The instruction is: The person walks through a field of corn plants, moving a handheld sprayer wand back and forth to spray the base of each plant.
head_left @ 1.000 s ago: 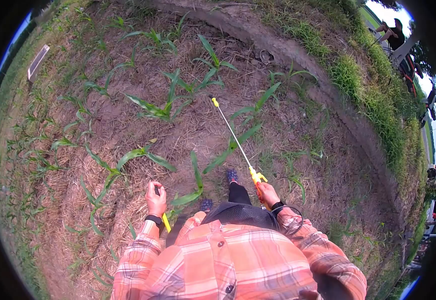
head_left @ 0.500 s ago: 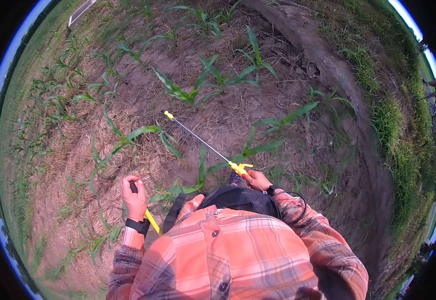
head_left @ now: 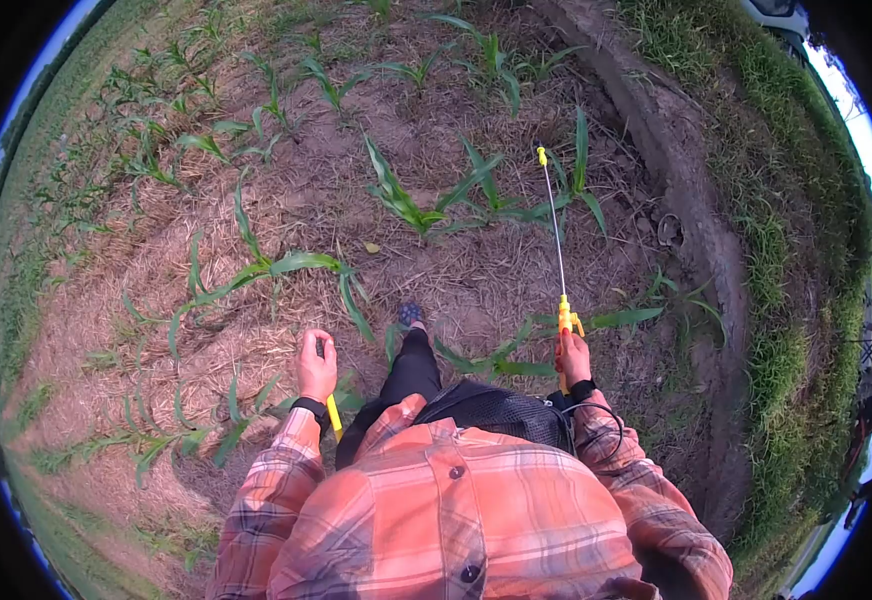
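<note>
Head view: the right hand (head_left: 574, 357) grips the yellow handle of a thin metal spray wand (head_left: 555, 225), its yellow tip above a young green corn plant (head_left: 426, 205). The left hand (head_left: 316, 368) has its fingers closed round a black-and-yellow pump lever (head_left: 332, 413) at the hip.

Corn plant (head_left: 411, 205) ahead; spray wand (head_left: 556, 235) right; ditch (head_left: 686, 190) beyond.
</note>
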A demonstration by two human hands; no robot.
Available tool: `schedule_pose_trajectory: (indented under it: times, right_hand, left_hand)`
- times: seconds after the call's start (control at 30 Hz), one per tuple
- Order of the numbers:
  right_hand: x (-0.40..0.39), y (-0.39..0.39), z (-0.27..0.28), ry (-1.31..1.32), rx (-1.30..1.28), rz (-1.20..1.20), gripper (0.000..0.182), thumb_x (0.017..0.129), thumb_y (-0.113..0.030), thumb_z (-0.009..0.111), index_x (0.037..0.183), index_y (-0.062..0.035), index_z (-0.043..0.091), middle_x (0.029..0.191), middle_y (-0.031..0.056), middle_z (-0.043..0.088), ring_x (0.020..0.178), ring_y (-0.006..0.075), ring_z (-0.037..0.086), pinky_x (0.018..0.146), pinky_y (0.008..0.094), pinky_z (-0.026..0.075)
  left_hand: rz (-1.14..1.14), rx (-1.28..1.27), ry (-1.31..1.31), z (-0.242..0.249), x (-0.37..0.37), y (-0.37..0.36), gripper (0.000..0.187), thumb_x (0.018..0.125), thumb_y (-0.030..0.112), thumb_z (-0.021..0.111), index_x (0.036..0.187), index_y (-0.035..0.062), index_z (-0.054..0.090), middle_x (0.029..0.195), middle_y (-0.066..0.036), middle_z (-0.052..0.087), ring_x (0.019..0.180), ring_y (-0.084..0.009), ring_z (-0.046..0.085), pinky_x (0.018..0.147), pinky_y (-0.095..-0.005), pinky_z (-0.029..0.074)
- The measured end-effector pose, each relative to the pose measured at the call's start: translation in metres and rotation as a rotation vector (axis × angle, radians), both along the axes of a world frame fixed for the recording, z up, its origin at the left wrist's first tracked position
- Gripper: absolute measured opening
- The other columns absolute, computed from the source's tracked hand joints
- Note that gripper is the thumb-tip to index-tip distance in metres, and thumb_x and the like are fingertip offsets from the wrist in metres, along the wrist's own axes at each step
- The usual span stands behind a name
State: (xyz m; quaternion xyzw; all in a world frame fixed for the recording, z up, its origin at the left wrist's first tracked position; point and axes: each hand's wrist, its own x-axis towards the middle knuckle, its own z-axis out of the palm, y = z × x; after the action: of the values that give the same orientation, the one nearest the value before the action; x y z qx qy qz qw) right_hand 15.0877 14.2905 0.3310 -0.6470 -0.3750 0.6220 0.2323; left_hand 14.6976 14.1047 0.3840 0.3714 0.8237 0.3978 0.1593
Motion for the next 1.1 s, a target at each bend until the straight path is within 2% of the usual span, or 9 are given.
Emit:
schedule_pose_trajectory:
  times: [0.23, 0.37, 0.47, 0.57, 0.7, 0.8, 0.93, 1.03, 1.1]
  right_hand:
    - [-0.073, 0.1, -0.014, -0.178, 0.026, 0.116, 0.031, 0.084, -0.036, 0.04, 0.077, -0.0068, 0.048, 0.051, -0.0016, 0.04, 0.034, 0.0077, 0.035, 0.03, 0.022, 0.028]
    - [-0.127, 0.127, 0.0, -0.229, -0.058, 0.345, 0.03, 0.084, -0.036, 0.04, 0.076, -0.0076, 0.047, 0.052, -0.0013, 0.04, 0.035, 0.0072, 0.035, 0.03, 0.0214, 0.027]
    - [-0.166, 0.137, 0.011, -0.285, -0.046, 0.624, 0.031, 0.082, -0.036, 0.043, 0.075, -0.006, 0.049, 0.053, 0.0004, 0.045, 0.038, 0.0084, 0.04, 0.034, 0.0226, 0.031]
    - [-0.199, 0.15, 0.002, -0.327, 0.144, 1.003, 0.033, 0.081, -0.035, 0.046, 0.071, -0.0035, 0.052, 0.054, 0.0033, 0.051, 0.047, 0.0112, 0.049, 0.043, 0.0258, 0.039]
    - [-0.267, 0.156, 0.039, -0.225, 0.135, 1.306, 0.032, 0.081, -0.032, 0.047, 0.079, -0.0015, 0.055, 0.059, 0.0052, 0.053, 0.055, 0.0114, 0.048, 0.05, 0.0279, 0.037]
    - [-0.297, 0.171, 0.03, -0.224, 0.155, 1.506, 0.031, 0.081, -0.032, 0.049, 0.082, -0.0008, 0.053, 0.061, 0.0093, 0.053, 0.057, 0.0111, 0.045, 0.052, 0.0306, 0.037]
    - [-0.32, 0.204, -0.006, 0.026, 0.196, 1.533, 0.03, 0.08, -0.029, 0.05, 0.083, 0.0002, 0.055, 0.065, 0.0093, 0.056, 0.061, 0.0107, 0.049, 0.054, 0.0296, 0.039]
    - [-0.343, 0.233, 0.01, 0.072, 0.14, 1.412, 0.027, 0.079, -0.027, 0.051, 0.08, -0.0006, 0.057, 0.061, 0.0076, 0.053, 0.059, 0.0099, 0.047, 0.053, 0.0292, 0.038]
    - [-0.347, 0.265, -0.009, -0.131, 0.261, 1.405, 0.028, 0.079, -0.028, 0.051, 0.078, -0.0007, 0.057, 0.057, 0.0073, 0.052, 0.057, 0.0096, 0.046, 0.051, 0.0284, 0.038]
  left_hand:
    - [0.124, 0.031, -0.081, -0.022, -0.062, 0.063, 0.009, 0.074, 0.005, 0.048, 0.082, 0.0066, 0.044, 0.066, -0.01, 0.052, 0.059, -0.0261, 0.054, 0.055, -0.0329, 0.041]
    - [0.193, 0.096, -0.05, 0.01, -0.089, 0.071, 0.008, 0.075, 0.004, 0.049, 0.081, 0.0056, 0.044, 0.068, -0.008, 0.05, 0.062, -0.0183, 0.052, 0.057, -0.0285, 0.04]
    - [0.348, 0.14, -0.316, 0.026, -0.105, 0.049, 0.01, 0.075, 0.002, 0.051, 0.082, 0.0046, 0.044, 0.064, -0.002, 0.046, 0.057, -0.0091, 0.044, 0.053, -0.0238, 0.038]
    - [0.455, 0.333, -0.336, 0.115, -0.103, 0.029, 0.01, 0.077, 0.003, 0.051, 0.083, 0.0066, 0.043, 0.061, 0.003, 0.04, 0.042, -0.0017, 0.035, 0.036, -0.0168, 0.029]
    - [0.656, 0.222, -0.13, 0.173, -0.084, -0.01, 0.019, 0.07, 0.001, 0.055, 0.085, 0.0055, 0.043, 0.062, 0.003, 0.039, 0.054, -0.0048, 0.036, 0.05, -0.0198, 0.033]
    - [0.73, 0.322, -0.159, 0.178, -0.079, 0.004, 0.023, 0.069, 0.002, 0.057, 0.087, 0.0057, 0.044, 0.06, 0.002, 0.039, 0.053, -0.0052, 0.037, 0.048, -0.0209, 0.033]
    - [0.8, 0.07, -0.073, 0.13, -0.108, 0.058, 0.018, 0.071, 0.007, 0.057, 0.085, 0.0055, 0.046, 0.059, -0.004, 0.047, 0.053, -0.0106, 0.046, 0.05, -0.0251, 0.039]
    - [0.748, 0.133, -0.149, 0.093, -0.122, 0.101, 0.015, 0.073, 0.008, 0.054, 0.086, 0.0065, 0.047, 0.066, -0.006, 0.053, 0.057, -0.0134, 0.051, 0.054, -0.0269, 0.041]
    - [0.76, 0.206, -0.093, 0.079, -0.129, 0.128, 0.014, 0.073, 0.009, 0.053, 0.086, 0.0073, 0.046, 0.066, -0.007, 0.053, 0.057, -0.0167, 0.052, 0.054, -0.0284, 0.041]
